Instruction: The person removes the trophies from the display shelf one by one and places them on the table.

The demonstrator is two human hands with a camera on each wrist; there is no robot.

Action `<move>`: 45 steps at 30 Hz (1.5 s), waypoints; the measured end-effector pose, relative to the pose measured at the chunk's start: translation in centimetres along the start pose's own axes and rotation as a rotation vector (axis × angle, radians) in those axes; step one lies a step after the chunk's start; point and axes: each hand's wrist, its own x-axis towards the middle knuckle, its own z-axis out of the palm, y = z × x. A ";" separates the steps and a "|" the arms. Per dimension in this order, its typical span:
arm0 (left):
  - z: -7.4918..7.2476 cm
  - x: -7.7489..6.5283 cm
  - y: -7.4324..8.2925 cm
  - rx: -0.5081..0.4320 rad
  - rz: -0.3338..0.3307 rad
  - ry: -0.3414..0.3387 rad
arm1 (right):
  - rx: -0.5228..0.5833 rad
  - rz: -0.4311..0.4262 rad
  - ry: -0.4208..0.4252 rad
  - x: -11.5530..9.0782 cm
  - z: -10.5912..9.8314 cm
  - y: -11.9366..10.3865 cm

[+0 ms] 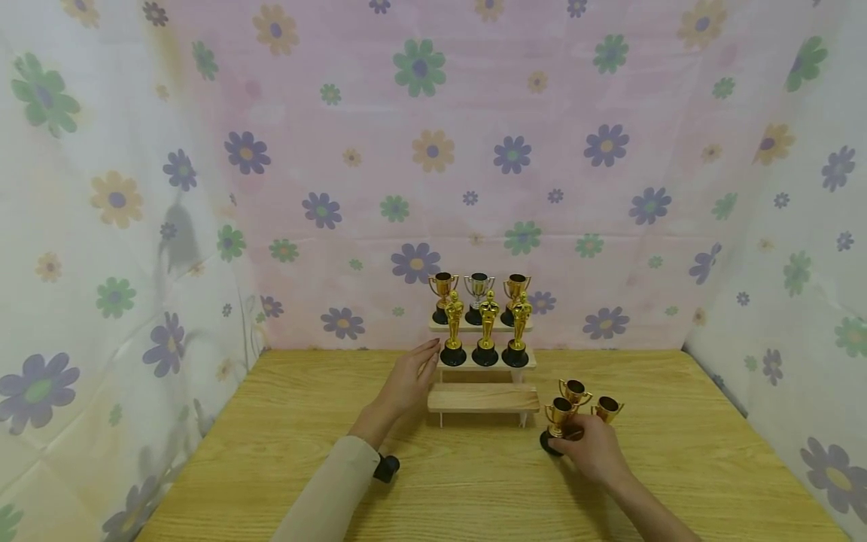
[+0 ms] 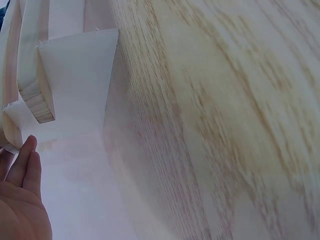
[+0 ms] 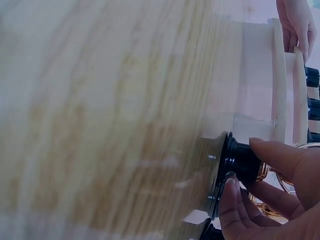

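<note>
A three-tier wooden stand (image 1: 482, 397) stands near the middle of the table. My left hand (image 1: 409, 380) is at its left side, fingers fairly straight, with fingertips right at the end of the middle shelf; the left wrist view shows these fingers (image 2: 31, 165) by the shelf end. Lower right of the stand, my right hand (image 1: 594, 450) pinches a gold trophy cup (image 1: 559, 411) low down, by its black base (image 3: 245, 161). The cup is upright, its base close over the table. Two more gold cups, one behind (image 1: 575, 389) and one to the right (image 1: 608, 408), stand beside that hand.
Three gold figurine trophies (image 1: 488, 324) line the middle shelf. On the top shelf are two gold cups and a silver cup (image 1: 479, 286) between them. The bottom shelf is bare wood. Flowered cloth (image 1: 420, 188) hangs behind the table (image 1: 305, 421) and at both sides.
</note>
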 end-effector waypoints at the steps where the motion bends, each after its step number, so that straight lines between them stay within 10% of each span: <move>1: 0.0 0.0 0.0 0.002 -0.003 0.000 | -0.001 -0.005 0.000 0.0 0.0 0.0; 45: 0.0 -0.1 0.0 0.011 -0.054 -0.033 | -0.078 -0.044 -0.075 -2.9 -5.1 -1.4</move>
